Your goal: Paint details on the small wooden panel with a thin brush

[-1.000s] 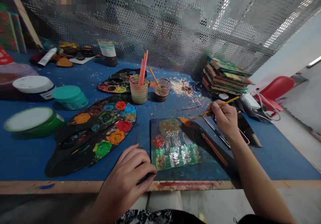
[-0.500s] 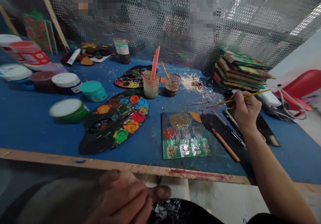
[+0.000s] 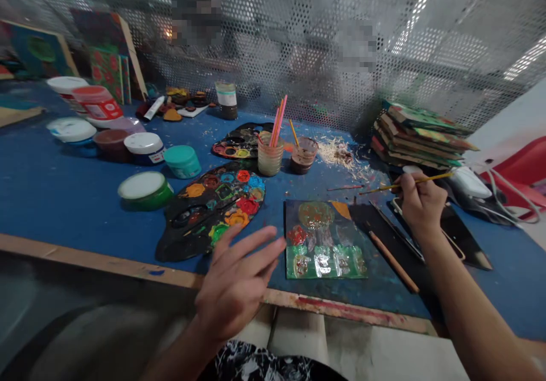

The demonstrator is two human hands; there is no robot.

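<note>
My right hand [image 3: 422, 205] is closed around a thin yellow paintbrush [image 3: 390, 187], its tip pointing left above the table. Fingers apart and empty, my left hand [image 3: 241, 281] hovers over the table's front edge, just left of a small painted panel [image 3: 326, 236]. That panel lies flat, wet-looking, with green, red and grey patches. Left of it sits a black palette [image 3: 179, 233] with blobs of red, orange, green and blue paint. A brown wooden stick [image 3: 394, 261] and a slim metallic tool [image 3: 394, 227] lie between the panel and my right forearm.
A cup of pink and orange sticks [image 3: 270, 159] and a cup of brown liquid [image 3: 302, 156] stand behind the palette. Paint tubs, including a green one [image 3: 145, 193], fill the left. Stacked panels [image 3: 422, 136] sit back right, beside pale shavings [image 3: 336, 150]. Perforated metal [image 3: 277, 68] borders the back.
My left hand has risen from below the table edge to beside the panel, and its fingers have spread. My right hand still holds the brush in nearly the same place. The view has shifted slightly.
</note>
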